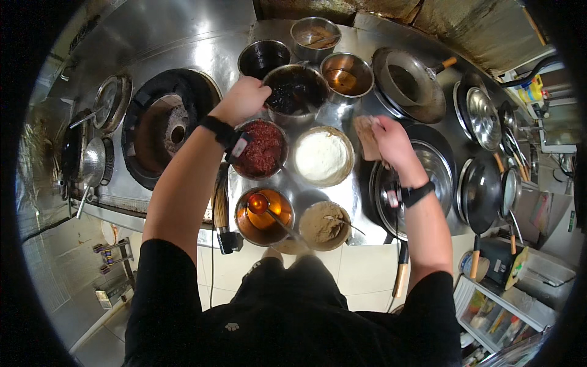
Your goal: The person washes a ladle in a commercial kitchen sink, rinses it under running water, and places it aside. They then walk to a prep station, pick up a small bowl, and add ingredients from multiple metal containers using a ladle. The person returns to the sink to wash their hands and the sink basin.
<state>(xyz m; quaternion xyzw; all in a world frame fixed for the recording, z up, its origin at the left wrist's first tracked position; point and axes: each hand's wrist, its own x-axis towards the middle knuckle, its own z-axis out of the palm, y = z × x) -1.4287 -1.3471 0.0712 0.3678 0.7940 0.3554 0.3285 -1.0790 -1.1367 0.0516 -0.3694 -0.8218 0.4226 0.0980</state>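
My left hand [247, 98] pinches the near-left rim of a steel pot of dark sauce [300, 89]. In my right hand [392, 137] is a brown cloth [366, 135], slightly blurred, held above the edge of a lidded wok [433, 160]. Between my forearms stand a pot of red paste [261, 151] and a pot of white powder [321, 156]. Nearer to me are a pot of orange oil [277, 225] with a ladle [259, 204] in it and a pot of tan powder [321, 225] with a spoon.
Behind the dark sauce are another dark pot [263, 57], a pot of amber liquid [347, 75] and a pot with brown residue [316, 34]. A wok burner [169, 128] lies left. Woks and lids [481, 119] crowd the right. A brush [221, 202] hangs near the front edge.
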